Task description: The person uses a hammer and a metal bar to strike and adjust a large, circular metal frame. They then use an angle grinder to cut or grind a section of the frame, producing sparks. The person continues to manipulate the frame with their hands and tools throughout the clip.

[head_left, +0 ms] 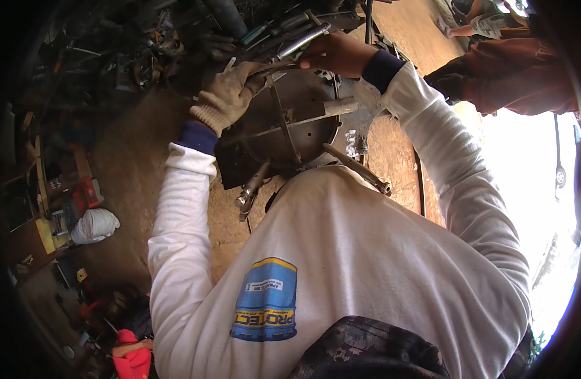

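Observation:
My left hand (222, 98), in a knitted work glove, is closed around one end of a thin dark strip (275, 67), apparently metal. At the strip's other end, my right hand (338, 55) is bare, its fingers pressed together on it. Below both hands lies a dark round metal piece (312, 100) with thin bars (281, 110) crossing over it. A lighter flat block (341, 106) sits at the right end of one bar. Just beyond my hands is a shiny metal rod (303, 41). The strip's exact kind cannot be made out.
Dark tools and metal parts crowd the far left, including a screwdriver with a green handle (256, 33). Two metal legs (360, 169) (256, 184) stick out toward me. A person in reddish-brown clothing (518, 72) is at the right. A white sack (95, 226) lies at left.

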The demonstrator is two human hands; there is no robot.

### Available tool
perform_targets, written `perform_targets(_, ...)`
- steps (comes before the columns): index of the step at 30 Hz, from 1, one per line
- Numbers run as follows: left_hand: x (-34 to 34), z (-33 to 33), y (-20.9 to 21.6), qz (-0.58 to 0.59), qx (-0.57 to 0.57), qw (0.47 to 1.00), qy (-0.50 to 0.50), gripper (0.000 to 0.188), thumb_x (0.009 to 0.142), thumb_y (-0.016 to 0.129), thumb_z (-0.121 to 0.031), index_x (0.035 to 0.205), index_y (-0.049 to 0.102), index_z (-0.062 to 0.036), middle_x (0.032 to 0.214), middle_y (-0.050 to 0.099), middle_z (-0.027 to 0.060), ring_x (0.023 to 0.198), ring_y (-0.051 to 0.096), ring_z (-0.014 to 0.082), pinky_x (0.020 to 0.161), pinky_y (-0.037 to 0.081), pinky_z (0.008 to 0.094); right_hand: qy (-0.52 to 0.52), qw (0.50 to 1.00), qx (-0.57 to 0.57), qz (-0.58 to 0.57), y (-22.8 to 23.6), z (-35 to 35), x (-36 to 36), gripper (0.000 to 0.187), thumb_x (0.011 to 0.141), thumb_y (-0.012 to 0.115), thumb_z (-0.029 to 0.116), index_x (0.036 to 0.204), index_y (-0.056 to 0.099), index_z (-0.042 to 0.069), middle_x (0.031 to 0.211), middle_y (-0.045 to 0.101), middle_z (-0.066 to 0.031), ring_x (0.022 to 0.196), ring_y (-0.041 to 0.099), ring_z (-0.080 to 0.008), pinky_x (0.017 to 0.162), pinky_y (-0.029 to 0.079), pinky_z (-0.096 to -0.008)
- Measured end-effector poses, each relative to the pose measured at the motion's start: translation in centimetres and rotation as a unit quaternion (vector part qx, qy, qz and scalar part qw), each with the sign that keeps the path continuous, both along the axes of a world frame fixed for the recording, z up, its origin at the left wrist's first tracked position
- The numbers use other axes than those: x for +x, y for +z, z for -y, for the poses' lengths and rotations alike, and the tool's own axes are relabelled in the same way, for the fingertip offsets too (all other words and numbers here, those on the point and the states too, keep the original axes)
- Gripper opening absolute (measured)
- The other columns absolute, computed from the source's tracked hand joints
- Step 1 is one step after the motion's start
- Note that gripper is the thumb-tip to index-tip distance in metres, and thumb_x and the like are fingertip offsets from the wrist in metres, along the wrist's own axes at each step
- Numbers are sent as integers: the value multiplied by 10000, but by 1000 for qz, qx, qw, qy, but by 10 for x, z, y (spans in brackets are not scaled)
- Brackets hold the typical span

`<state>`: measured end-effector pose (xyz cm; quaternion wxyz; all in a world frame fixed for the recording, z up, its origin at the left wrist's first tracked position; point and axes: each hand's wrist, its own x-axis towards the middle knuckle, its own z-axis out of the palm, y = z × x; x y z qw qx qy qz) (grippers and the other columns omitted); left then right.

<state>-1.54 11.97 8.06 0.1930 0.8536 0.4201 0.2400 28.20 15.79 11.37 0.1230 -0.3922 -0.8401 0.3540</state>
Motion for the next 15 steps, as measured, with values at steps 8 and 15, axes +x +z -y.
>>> perform_targets(8,-4,-4,1,45,61,997,-10,227,950,639,-151,1166,670,-90,1029,741,150,887,718,377,807,582,434,39,976,208,52,-2,13,-5,263,954,688,306,1022,728,55,912,710,-136,883,680,-343,781,554,-431)
perform_targets(15,-13,22,89,89,28,993,73,300,1038,562,-177,1304,637,-62,974,715,92,738,665,153,644,538,294,-77,939,293,-161,49,27,-35,280,974,661,293,1029,705,23,929,689,-155,873,669,-359,765,546,-427)
